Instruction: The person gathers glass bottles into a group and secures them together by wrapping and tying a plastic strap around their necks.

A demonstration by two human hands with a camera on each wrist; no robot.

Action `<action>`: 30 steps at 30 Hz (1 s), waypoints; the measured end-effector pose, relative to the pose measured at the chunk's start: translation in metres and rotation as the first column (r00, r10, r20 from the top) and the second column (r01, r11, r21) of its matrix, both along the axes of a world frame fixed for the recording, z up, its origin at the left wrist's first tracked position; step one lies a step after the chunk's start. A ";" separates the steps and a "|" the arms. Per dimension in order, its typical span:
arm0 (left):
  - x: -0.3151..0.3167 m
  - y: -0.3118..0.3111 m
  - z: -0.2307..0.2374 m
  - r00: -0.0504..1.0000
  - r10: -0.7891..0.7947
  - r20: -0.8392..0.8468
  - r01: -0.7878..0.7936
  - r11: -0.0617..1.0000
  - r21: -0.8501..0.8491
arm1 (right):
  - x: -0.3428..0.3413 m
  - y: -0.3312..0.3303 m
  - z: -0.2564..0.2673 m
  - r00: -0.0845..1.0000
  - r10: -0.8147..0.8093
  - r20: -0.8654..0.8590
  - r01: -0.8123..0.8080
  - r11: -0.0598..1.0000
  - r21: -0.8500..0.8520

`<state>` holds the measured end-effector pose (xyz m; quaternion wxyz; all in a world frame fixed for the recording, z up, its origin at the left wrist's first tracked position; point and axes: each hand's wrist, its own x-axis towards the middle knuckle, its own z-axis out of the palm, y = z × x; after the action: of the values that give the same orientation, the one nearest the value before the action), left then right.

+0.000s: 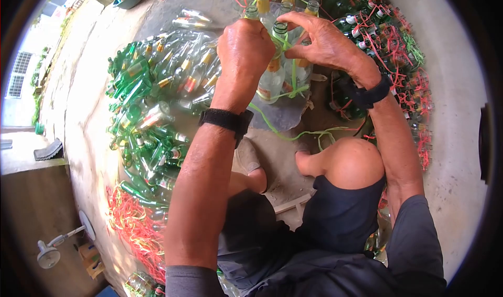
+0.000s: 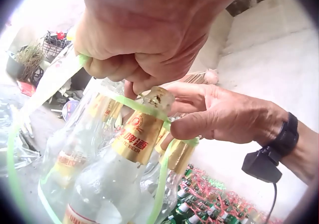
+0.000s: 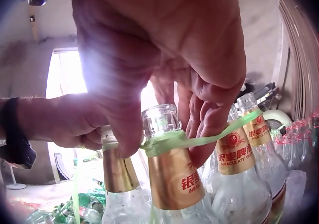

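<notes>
Clear glass bottles stand bunched on a grey slab (image 1: 277,117), a green plastic strip (image 2: 159,186) running round them and trailing off the near edge. In the right wrist view four gold neck labels (image 3: 175,181) can be counted; the clearest reads 银麦 and IMMACULATE BEER, its edge curving out of sight. The left wrist view gives 啤酒 and BEER on the front bottle (image 2: 112,186); the lower label there is cut off by the frame. At least five mouths show from the head view, others being covered by the hands.

The left hand (image 1: 245,42) is closed in a fist round the strip, just above the bottles. The right hand (image 1: 327,42) has its fingers part-way open on either side of one bottle's neck, thumb against the strip; whether it pinches it cannot be made out. Two black wrist straps (image 1: 224,120) show, one per arm.

Green and clear bottles (image 1: 131,77) lie heaped to the left, too many to count, beside one pile of red strips (image 1: 137,236). More bottles tied with red stand at right.
</notes>
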<state>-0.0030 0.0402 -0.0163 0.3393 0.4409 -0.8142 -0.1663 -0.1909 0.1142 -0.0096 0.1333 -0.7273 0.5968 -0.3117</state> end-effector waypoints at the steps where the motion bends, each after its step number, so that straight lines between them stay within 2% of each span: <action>1: 0.000 0.001 0.001 1.000 0.009 0.012 -0.009 1.000 -0.003 | 0.000 0.001 0.000 1.000 -0.005 0.019 0.005 1.000 0.001; 3: 0.001 -0.001 0.001 1.000 0.007 0.010 -0.007 1.000 0.007 | 0.001 0.000 -0.002 0.999 -0.012 0.040 0.011 1.000 0.003; 6: 0.004 -0.002 0.000 1.000 0.001 0.019 -0.001 1.000 0.012 | 0.001 0.000 -0.005 0.999 -0.005 -0.031 0.003 0.997 -0.082; 11: 0.011 0.002 0.001 0.998 -0.004 0.055 0.003 1.000 0.019 | 0.011 0.004 -0.001 0.993 -0.116 -0.035 0.116 0.993 -0.004; 13: 0.012 0.004 0.000 0.989 0.049 0.141 -0.042 0.998 -0.049 | 0.012 0.003 -0.002 0.992 -0.125 -0.025 0.125 0.992 0.007; 17: 0.015 0.004 0.000 0.985 0.039 0.165 -0.037 0.999 -0.014 | 0.014 0.004 0.001 0.989 -0.147 -0.020 0.148 0.988 0.048; 19: 0.019 0.004 0.000 0.994 0.018 0.110 -0.026 0.997 0.069 | 0.016 0.004 0.002 0.989 -0.149 -0.022 0.149 0.988 0.049; 26: 0.030 0.008 -0.008 1.000 -0.002 0.008 0.001 0.996 0.084 | 0.013 0.005 -0.002 0.993 -0.115 -0.014 0.115 0.993 -0.010; 28: 0.036 0.010 -0.011 0.990 0.006 -0.143 0.018 0.987 0.163 | 0.013 0.004 -0.004 0.993 -0.114 -0.023 0.114 0.993 -0.025; 30: 0.040 0.011 -0.013 0.990 0.001 -0.140 0.027 0.980 0.196 | 0.013 0.004 -0.004 0.993 -0.112 -0.031 0.111 0.993 -0.043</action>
<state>0.0373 0.0508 -0.0288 0.3489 0.4545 -0.7706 -0.2790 -0.1778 0.1180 -0.0139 0.0905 -0.7005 0.6321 -0.3186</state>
